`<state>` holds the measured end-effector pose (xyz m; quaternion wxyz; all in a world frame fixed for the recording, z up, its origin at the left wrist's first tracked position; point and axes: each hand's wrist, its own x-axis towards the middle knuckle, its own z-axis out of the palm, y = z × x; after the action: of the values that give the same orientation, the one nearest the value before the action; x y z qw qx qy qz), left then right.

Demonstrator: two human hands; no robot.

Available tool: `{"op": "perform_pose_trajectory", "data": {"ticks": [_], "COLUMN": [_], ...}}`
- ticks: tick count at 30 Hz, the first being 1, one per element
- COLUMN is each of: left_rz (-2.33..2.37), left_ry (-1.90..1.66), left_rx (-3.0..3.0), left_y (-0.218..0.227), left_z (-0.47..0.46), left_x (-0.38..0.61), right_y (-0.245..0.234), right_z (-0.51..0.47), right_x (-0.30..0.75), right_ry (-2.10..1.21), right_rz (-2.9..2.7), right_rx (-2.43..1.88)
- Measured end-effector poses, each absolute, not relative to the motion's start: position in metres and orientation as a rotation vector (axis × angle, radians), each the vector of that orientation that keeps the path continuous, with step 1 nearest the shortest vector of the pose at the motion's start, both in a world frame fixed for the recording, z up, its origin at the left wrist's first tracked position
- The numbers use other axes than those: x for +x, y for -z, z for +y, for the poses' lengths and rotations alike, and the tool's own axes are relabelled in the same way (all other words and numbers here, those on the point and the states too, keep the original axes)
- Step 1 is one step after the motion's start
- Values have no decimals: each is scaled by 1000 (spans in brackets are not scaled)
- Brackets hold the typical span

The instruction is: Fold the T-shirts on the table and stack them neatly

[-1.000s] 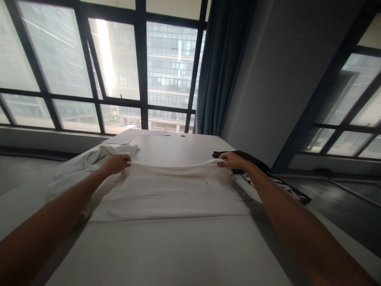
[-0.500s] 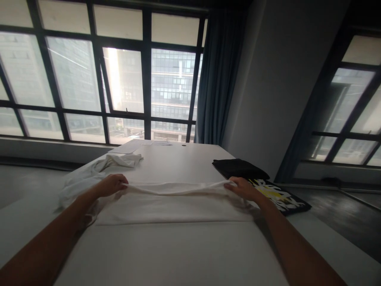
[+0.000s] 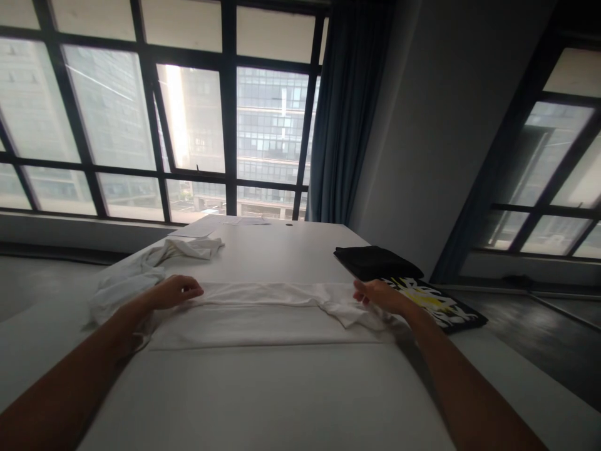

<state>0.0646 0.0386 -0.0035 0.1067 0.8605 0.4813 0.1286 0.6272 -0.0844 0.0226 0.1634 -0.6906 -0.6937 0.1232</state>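
Note:
A white garment [image 3: 263, 316] lies folded flat across the white table [image 3: 263, 401]. My left hand [image 3: 176, 292] rests at its far left corner, fingers curled loosely beside the cloth's edge. My right hand [image 3: 378, 294] sits at the far right corner, fingers bent over a rumpled bit of the white cloth. Whether either hand still pinches the fabric is hard to see.
A crumpled white cloth [image 3: 141, 269] lies at the left. A folded black garment [image 3: 375, 262] sits at the right on a black printed cloth [image 3: 436, 305] with yellow and white marks. Papers [image 3: 220, 224] lie at the far end, before large windows and a blue curtain [image 3: 345, 113].
Both hands brought the far edge of the white garment toward me and laid it down, making a fold. The lifted edge now lies flat, rumpled near my right hand.

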Motion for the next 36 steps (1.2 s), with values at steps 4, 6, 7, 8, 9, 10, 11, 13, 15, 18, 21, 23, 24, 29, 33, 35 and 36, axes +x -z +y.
{"op": "perform_pose_trajectory", "data": {"ticks": [4, 6, 7, 8, 9, 10, 11, 13, 15, 18, 21, 23, 24, 29, 33, 35, 36], "left_rz": [1376, 1357, 1367, 1375, 1378, 1379, 1384, 1409, 1453, 1489, 1461, 1462, 1474, 1542, 1638, 1699, 1733], "left_ry": [-508, -445, -410, -383, -365, -351, -345, -351, -338, -307, -274, -204, -156, 49, 109, 92, 73], "left_rx": [2574, 2562, 2548, 2533, 2520, 2509, 2503, 2517, 2556, 2639, 2671, 2638, 2616, 2518, 2437, 2418, 2418], "left_y": [23, 33, 37, 41, 43, 44, 45, 42, 39, 38, 45, 49, 49, 40, 35, 36, 37], "left_z": [51, 58, 60, 62, 63, 64, 64, 61, 59, 56, 51, 47, 45, 46, 53, 55, 55], "left_x": [64, 60, 57, 54, 52, 50, 49, 49, 52, 58, 68, 74, 77, 71, 50, 41, 39], "right_y": [-3, 7, 11, 13, 14, 14, 13, 12, 12, 16, 28, 37, 41, 47, 48, 48, 48], "right_z": [-67, -60, -57, -54, -51, -48, -46, -44, -43, -46, -54, -61, -65, -69, -34, -3, 15], "right_x": [628, 629, 629, 630, 630, 631, 631, 630, 627, 614, 594, 581, 576, 565, 554, 548, 546], "right_ry": [-50, 59, 60, 56, 69, 113, 181, 317, 371, 313, 56, -140, -199, -155, -118, -106, -107], "right_rz": [-1885, -1904, -1906, -1894, -1864, -1824, -1775, -1687, -1666, -1744, -1861, -1869, -1849, -1863, -1951, -2014, -2051], "right_rx": [-2217, -2294, -2304, -2299, -2283, -2260, -2238, -2235, -2300, -2369, -2403, -2487, -2527, -2501, -2398, -2328, -2291]}}
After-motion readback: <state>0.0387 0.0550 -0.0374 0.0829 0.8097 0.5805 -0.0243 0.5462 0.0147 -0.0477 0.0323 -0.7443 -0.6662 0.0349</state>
